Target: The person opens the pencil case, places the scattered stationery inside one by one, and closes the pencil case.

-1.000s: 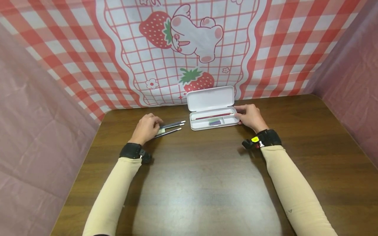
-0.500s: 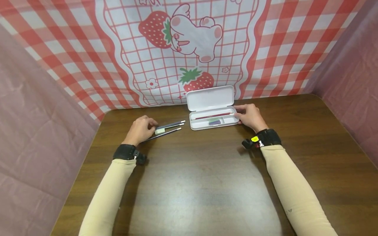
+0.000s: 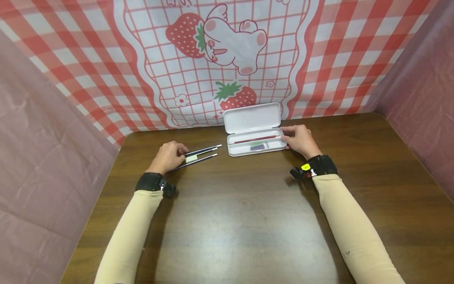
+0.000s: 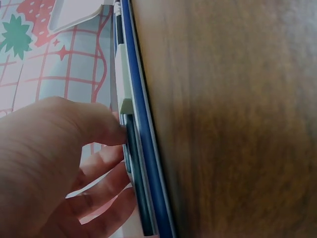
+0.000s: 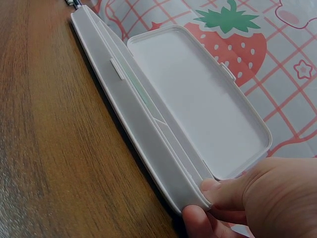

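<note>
My left hand (image 3: 168,157) is at the left of the table, its thumb and fingers pinching a dark pencil (image 4: 137,173) near a pale green eraser (image 3: 191,158). A blue pencil (image 4: 148,134) lies along the table side of it, and another dark pencil shows behind in the head view. White tips of the pencils point right. With thumb and fingertips, my right hand (image 3: 301,141) grips the right end of a white pencil case (image 5: 129,119). Its lid (image 3: 252,118) stands raised at the back. Inside are a red pencil (image 3: 255,139) and a purple-and-green eraser (image 3: 257,147).
The wooden table (image 3: 244,213) stretches forward from both hands. A red-and-white checked cloth (image 3: 340,59) with strawberries hangs right behind the pencil case. Pinkish curtains (image 3: 39,157) close off both sides.
My left hand has drawn back leftward along the pencils, exposing the pale green eraser. Lately the back pencils have shifted slightly left. The right hand and pencil case stay in place.
</note>
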`<control>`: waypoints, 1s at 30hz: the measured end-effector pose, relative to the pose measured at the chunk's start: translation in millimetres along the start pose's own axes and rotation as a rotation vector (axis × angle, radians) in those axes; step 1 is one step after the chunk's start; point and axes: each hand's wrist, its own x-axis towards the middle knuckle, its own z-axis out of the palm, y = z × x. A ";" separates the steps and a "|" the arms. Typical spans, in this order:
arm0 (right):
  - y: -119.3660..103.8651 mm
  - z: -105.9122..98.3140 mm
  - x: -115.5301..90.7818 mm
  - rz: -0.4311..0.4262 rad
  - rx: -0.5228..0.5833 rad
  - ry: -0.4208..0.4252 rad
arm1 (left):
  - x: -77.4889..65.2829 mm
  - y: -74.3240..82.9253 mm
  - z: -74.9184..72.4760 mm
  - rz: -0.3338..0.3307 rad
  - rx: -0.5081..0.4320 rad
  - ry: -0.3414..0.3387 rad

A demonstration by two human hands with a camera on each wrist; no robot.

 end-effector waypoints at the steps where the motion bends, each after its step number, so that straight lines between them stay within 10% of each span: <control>1: 0.0 0.1 0.0 0.000 -0.001 0.000 | 0.1 -0.6 0.0 -0.001 -0.002 -0.004; 30: 0.1 -0.1 -0.5 0.006 0.000 -0.007 | -2.8 1.0 -0.7 0.021 0.006 0.007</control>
